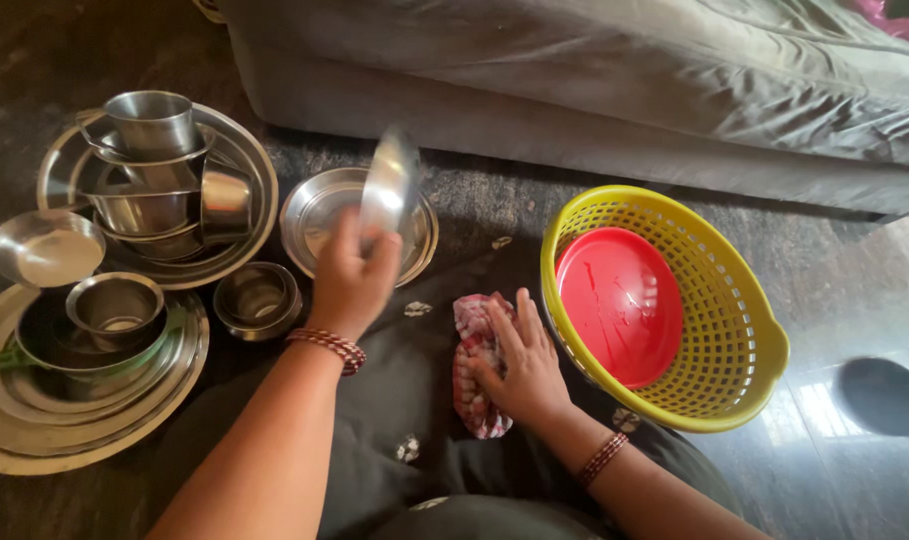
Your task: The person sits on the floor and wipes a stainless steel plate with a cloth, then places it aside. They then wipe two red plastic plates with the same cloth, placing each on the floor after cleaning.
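Steel plate, small, round, shiny (pixel 390 185), sits upper centre of the frame, held on edge and blurred. Left hand (pixel 353 280) is closed around its lower rim, fingers wrapped, thumb side hidden. Plate hangs directly above a wider round steel plate (pixel 320 215) lying flat on the dark stone floor (pixel 845 290).

Right hand (pixel 520 365), centre of the frame, lies flat with fingers spread on a red-and-white checked cloth (pixel 475 340), pressing it onto the dark fabric over the lap. Not gripping it as far as I can tell.

Right of the cloth: yellow perforated plastic basket (pixel 745 370), tilted, with a round red plastic plate (pixel 620 305) leaning inside it.

Left of the frame: nested steel bowls and cups on a large steel tray (pixel 245 150), upper left; below it a stack of large flat steel plates (pixel 85 425) carrying more bowls; one small steel bowl (pixel 258 297) alone between the stacks and the wrist. Grey cushion (pixel 575 80) along the top.

Risks, my read: grip is only on the rim, so a slip drops the plate onto the flat one below, causing dents and noise. Left forearm passes just beside the lone bowl, so a sweep could knock it. Bowl stacks look top-heavy; a bump topples them.
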